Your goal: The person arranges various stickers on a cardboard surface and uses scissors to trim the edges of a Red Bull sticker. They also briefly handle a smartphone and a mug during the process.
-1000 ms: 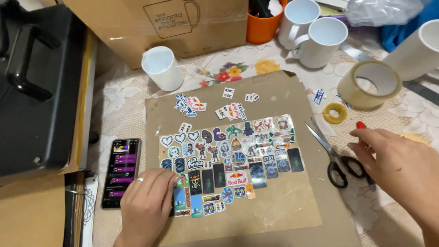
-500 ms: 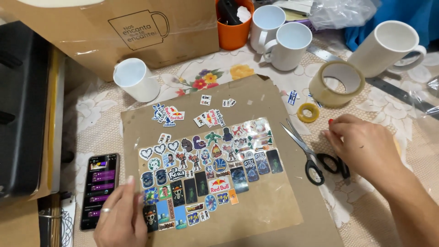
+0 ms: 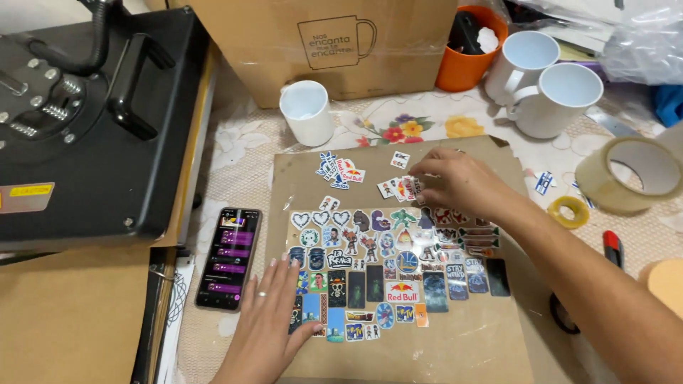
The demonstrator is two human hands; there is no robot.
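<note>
A brown cardboard sheet (image 3: pixel 466 345) lies on the table, covered with several small colourful stickers (image 3: pixel 388 267) set in rows. My left hand (image 3: pixel 274 309) rests flat on the sheet's lower left corner, fingers spread over the stickers there. My right hand (image 3: pixel 455 181) reaches across the sheet's upper part, its fingertips pinching at a small cluster of loose stickers (image 3: pixel 397 188). Another loose group of stickers (image 3: pixel 340 169) lies further left near the top edge.
A phone (image 3: pixel 229 257) with a lit screen lies left of the sheet beside a black heat press (image 3: pixel 92 121). White mugs (image 3: pixel 307 112), (image 3: pixel 558 98), an orange cup (image 3: pixel 466 53), a cardboard box (image 3: pixel 334 43), tape rolls (image 3: pixel 629 174), (image 3: pixel 568 211) and scissors (image 3: pixel 562 316) surround the sheet.
My right hand left the scissors at the right and moved up-left to the loose stickers near the sheet's top. The left hand stayed on the lower left corner. The view shifted.
</note>
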